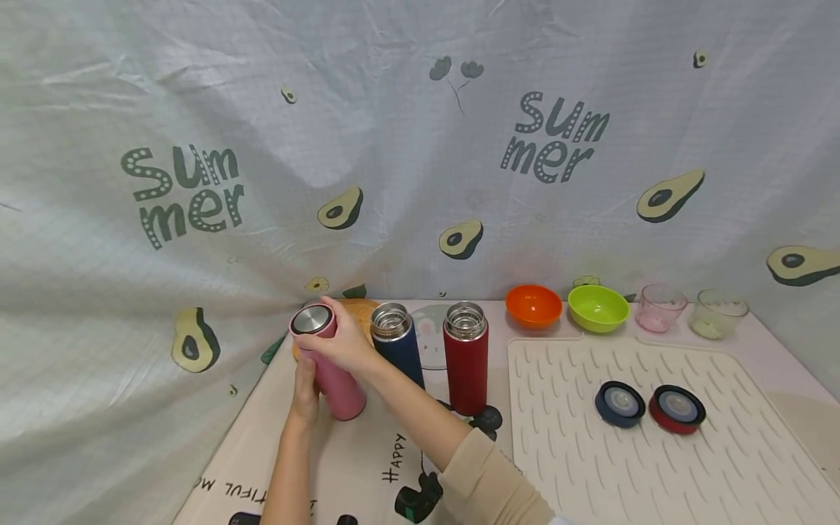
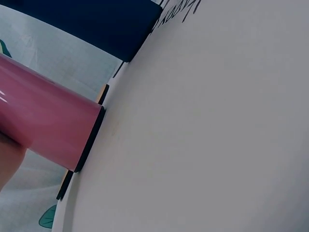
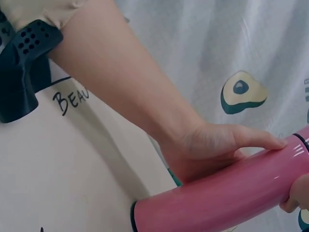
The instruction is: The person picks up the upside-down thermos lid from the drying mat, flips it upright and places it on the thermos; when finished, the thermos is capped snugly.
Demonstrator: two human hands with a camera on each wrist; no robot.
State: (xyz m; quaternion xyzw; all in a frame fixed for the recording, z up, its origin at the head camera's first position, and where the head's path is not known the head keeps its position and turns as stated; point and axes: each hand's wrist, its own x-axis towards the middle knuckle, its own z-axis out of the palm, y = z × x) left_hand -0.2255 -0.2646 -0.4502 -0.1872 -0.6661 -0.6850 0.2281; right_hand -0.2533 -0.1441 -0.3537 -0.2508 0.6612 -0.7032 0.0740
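A pink thermos (image 1: 343,392) with a silver-topped lid (image 1: 312,319) stands on the table at the left, tilted slightly in the head view. My left hand (image 1: 305,390) holds its body from the near left side; the right wrist view shows that hand (image 3: 207,145) along the pink wall, thumb up near the lid seam. Around the lid curl the fingers of my right hand (image 1: 346,344), its arm crossing in front of a dark blue thermos (image 1: 402,357). Beside that stands a red thermos (image 1: 467,370). Both show uncovered metal mouths. The pink base (image 2: 89,140) meets the tabletop.
A beige ridged mat (image 1: 564,467) on the right bears a blue lid (image 1: 620,405) and a red lid (image 1: 678,410). Behind it stand an orange bowl (image 1: 534,308), a green bowl (image 1: 598,309), a pink glass (image 1: 659,309) and a greenish glass (image 1: 717,315). A printed curtain (image 1: 394,146) hangs behind.
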